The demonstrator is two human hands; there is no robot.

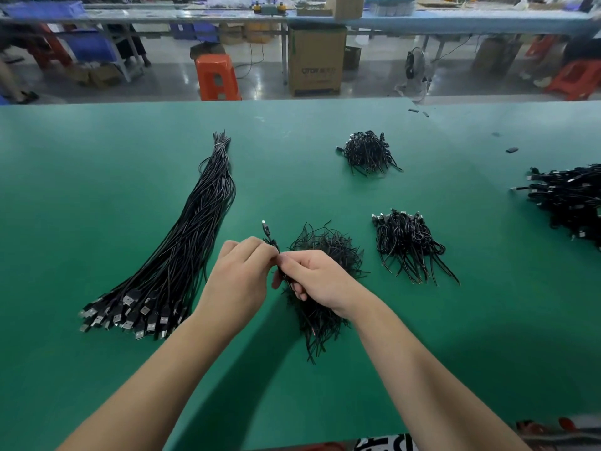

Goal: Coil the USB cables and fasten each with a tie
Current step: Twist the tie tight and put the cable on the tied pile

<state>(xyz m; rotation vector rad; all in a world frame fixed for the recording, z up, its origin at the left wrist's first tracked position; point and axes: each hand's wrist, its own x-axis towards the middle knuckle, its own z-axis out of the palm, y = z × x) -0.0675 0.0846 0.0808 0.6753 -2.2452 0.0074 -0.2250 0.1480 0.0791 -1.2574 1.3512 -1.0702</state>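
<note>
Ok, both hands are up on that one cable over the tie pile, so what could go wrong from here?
1. The coiled cable is pinched only between the left hand and right hand; a loosened pinch would probably let the coil spring open.
2. The hands work right above the loose tie pile, so a dropped tie may be hard to find again.
3. The uncoiled cable bundle lies close by the left forearm and might get swept out of order.

— What can't you make out?
— The right hand (320,278) hides most of the coiled cable (271,242) and part of the ties (325,252).
— Anything cropped?
— The cable pile (572,200) at the right edge.
</note>
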